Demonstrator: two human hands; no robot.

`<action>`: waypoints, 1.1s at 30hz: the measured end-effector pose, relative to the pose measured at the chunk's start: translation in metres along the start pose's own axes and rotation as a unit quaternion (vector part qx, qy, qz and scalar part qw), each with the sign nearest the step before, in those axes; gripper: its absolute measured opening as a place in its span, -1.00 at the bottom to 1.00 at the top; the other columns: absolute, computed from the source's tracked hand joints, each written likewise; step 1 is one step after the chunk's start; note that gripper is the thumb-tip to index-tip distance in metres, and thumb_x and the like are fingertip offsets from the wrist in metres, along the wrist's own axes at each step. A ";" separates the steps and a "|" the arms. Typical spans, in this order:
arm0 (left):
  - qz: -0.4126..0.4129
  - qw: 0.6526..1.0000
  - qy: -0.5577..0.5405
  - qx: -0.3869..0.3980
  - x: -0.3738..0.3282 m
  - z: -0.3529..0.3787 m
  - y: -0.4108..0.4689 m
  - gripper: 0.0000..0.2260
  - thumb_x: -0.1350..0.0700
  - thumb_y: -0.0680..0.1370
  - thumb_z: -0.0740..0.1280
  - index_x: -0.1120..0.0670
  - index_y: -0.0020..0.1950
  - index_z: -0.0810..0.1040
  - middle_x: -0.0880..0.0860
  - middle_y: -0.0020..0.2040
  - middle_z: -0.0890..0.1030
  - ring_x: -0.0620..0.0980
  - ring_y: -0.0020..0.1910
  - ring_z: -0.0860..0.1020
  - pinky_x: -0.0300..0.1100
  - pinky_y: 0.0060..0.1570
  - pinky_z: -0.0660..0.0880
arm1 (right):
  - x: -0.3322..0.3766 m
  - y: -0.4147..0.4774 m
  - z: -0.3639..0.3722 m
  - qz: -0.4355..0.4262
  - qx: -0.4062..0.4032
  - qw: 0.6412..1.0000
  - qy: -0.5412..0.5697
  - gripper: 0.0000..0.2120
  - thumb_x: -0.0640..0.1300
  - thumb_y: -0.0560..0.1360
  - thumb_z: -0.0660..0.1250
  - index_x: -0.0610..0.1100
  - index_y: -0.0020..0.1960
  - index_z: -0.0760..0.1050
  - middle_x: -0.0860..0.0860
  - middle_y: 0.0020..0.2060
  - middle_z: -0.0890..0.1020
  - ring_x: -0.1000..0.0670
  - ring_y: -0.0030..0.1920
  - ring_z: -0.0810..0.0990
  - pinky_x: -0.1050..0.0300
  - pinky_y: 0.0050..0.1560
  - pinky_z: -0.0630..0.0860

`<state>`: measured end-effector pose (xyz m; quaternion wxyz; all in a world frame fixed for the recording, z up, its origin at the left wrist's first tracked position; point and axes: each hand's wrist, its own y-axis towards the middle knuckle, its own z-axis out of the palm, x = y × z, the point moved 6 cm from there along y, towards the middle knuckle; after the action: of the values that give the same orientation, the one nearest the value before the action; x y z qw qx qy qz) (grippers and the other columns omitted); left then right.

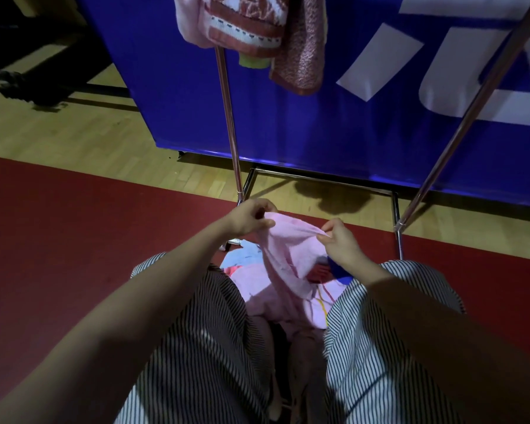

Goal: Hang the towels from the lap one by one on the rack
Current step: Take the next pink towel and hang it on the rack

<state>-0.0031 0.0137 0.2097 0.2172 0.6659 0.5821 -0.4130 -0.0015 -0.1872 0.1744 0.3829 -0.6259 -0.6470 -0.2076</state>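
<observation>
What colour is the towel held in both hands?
The towel is pale pink, clearest in the head view.

Blue banner (288, 117), wooden floor (74, 133), red mat (74, 224).

I see a soft matt pink cloth towel (291, 249), rough terry towels (300, 56) on a shiny polished metal rack (227, 111), a smooth blue banner (288, 123), and varnished wood floor (58, 133) beside matt red matting (58, 209).

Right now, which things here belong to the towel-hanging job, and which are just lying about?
Job: pink towel, pinched by left hand and right hand; lap pile; rack; hung towels.
Lying about: banner; red mat; wood floor.
</observation>
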 end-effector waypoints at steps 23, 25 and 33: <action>0.067 0.902 0.427 -0.013 -0.009 0.013 -0.002 -0.76 -0.01 0.60 0.20 0.13 0.11 0.52 0.13 0.06 0.61 0.12 0.03 0.56 -0.14 -0.15 0.40 | -0.021 0.005 -0.016 0.000 -0.033 0.993 -0.114 -0.86 -0.17 0.54 0.27 -0.24 -0.13 0.47 -0.27 -0.14 0.61 -0.23 -0.06 0.55 0.10 -0.19 0.26; 0.081 0.916 0.394 0.000 -0.004 0.013 -0.002 -0.84 0.06 0.58 0.23 0.07 0.11 0.50 0.12 0.05 0.59 0.13 0.01 0.55 -0.17 -0.19 0.37 | -0.019 0.004 -0.021 -0.012 -0.057 0.995 -0.077 -0.90 -0.24 0.51 0.28 -0.29 -0.09 0.50 -0.28 -0.16 0.61 -0.22 -0.10 0.56 0.12 -0.19 0.28; 0.103 0.936 0.329 -0.063 -0.011 0.011 -0.005 -0.80 0.28 0.53 0.20 0.18 0.11 0.51 0.19 0.01 0.56 0.18 -0.07 0.54 -0.13 -0.20 0.39 | -0.014 0.001 -0.033 0.005 -0.102 0.994 -0.040 -0.87 -0.37 0.42 0.28 -0.29 -0.06 0.55 -0.25 -0.15 0.63 -0.13 -0.20 0.52 0.19 -0.25 0.29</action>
<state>-0.0111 -0.0008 0.2134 0.0960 0.8058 0.5742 -0.1085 0.0061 -0.2206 0.1836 0.2917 -0.6728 -0.6341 -0.2455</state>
